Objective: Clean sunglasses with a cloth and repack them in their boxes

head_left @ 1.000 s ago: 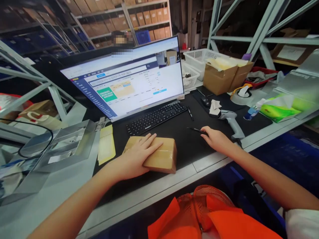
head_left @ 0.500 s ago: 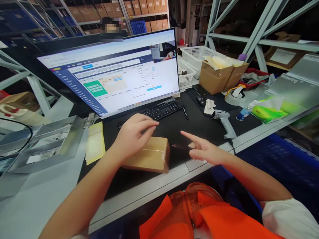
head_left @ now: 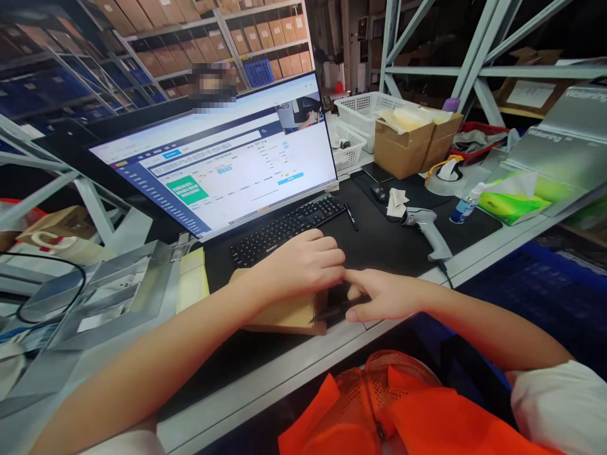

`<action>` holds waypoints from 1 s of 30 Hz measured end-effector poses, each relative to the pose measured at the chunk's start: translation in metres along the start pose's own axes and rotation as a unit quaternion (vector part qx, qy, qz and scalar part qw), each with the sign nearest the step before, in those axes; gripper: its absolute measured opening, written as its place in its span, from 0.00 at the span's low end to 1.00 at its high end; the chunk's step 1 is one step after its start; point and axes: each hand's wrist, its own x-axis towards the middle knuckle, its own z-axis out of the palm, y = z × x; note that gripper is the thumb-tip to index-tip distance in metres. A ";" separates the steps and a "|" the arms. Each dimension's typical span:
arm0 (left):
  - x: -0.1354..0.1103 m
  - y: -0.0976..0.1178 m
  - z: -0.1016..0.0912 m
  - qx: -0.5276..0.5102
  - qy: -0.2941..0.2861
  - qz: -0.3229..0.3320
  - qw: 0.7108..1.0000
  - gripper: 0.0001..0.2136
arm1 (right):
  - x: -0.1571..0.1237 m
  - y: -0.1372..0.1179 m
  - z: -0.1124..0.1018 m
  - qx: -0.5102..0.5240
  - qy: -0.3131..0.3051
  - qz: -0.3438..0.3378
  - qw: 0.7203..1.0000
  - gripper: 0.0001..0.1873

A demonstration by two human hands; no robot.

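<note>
A brown cardboard box (head_left: 279,314) with shiny tape at its end lies near the front edge of the black mat. My left hand (head_left: 313,262) reaches over the box to its right end, fingers curled down; whatever they grip is hidden. At the right end of the box, my right hand (head_left: 386,294) is closed on a dark, pointed knife (head_left: 334,311), its tip toward the box's lower right corner. My right index fingertip meets the left hand's fingers.
Behind the box are a keyboard (head_left: 284,227) and a monitor (head_left: 246,164). A pen (head_left: 351,217), a barcode scanner (head_left: 429,234), a mouse (head_left: 379,193) and a spray bottle (head_left: 466,205) lie or stand rightward. Yellow papers (head_left: 192,278) and a grey tray (head_left: 128,291) are left.
My left hand has moved right and down over the box's right end, its fingers now curled. The right hand has brought the knife to the box, and the view has shifted slightly.
</note>
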 end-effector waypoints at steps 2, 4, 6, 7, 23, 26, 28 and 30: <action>-0.002 0.001 0.001 0.023 0.004 0.017 1.000 0.10 | 0.002 0.000 0.001 0.023 0.003 -0.006 1.000 0.22; -0.004 0.003 0.002 0.032 0.000 0.017 0.999 0.10 | 0.004 0.000 0.002 0.041 0.010 -0.011 0.999 0.24; -0.006 0.005 0.002 0.024 -0.015 0.002 1.000 0.11 | 0.005 0.001 0.003 0.047 0.011 -0.013 0.999 0.30; -0.008 0.006 0.001 0.013 -0.022 -0.011 1.000 0.11 | 0.005 0.002 0.004 0.045 0.010 -0.013 0.999 0.33; -0.147 0.082 -0.001 -0.120 0.100 -0.386 0.909 0.08 | -0.005 0.039 0.003 -0.025 0.063 0.043 0.997 0.44; -0.148 0.098 0.010 -0.155 0.161 -0.446 0.867 0.04 | 0.001 0.042 0.005 -0.014 0.066 0.045 0.997 0.43; -0.151 0.105 0.018 -0.155 0.192 -0.476 0.844 0.04 | 0.003 0.044 0.008 -0.003 0.067 0.044 0.997 0.42; -0.157 0.111 0.026 -0.137 0.206 -0.488 0.837 0.04 | 0.005 0.046 0.010 0.006 0.063 0.041 0.997 0.42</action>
